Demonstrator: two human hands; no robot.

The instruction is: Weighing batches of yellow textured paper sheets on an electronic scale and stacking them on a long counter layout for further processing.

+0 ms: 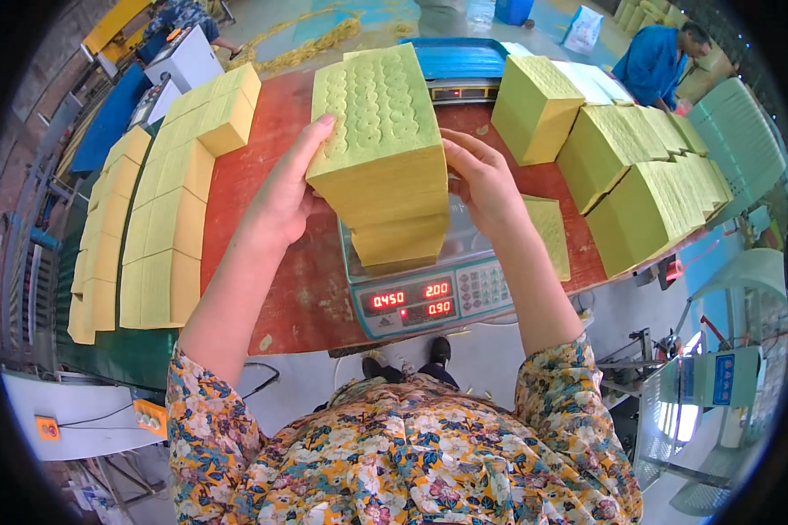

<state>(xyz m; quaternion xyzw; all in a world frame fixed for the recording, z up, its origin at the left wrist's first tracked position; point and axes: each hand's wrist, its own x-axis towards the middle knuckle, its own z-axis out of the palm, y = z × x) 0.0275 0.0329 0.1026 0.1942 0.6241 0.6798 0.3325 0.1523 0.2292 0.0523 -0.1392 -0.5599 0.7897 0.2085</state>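
A tall stack of yellow paper (378, 201) with rows of scalloped marks pressed into its top stands upright between my hands. My left hand (287, 179) grips its left side, thumb on the top edge and fingers hidden behind. On the right side, the bent fingers of my right hand (488, 179) press against the paper. Below is a digital scale (490, 296) with red lit figures and a keypad. I cannot tell whether the stack rests on its platform or is held just above it.
Yellow paper blocks (171, 206) line the left on a green surface (149, 354). More yellow stacks (630, 210) crowd the right of the red table (280, 289). A low yellow stack (547, 232) lies by my right forearm. Behind sits a blue-trayed scale (455, 66); a person in blue (652, 66) is at far right.
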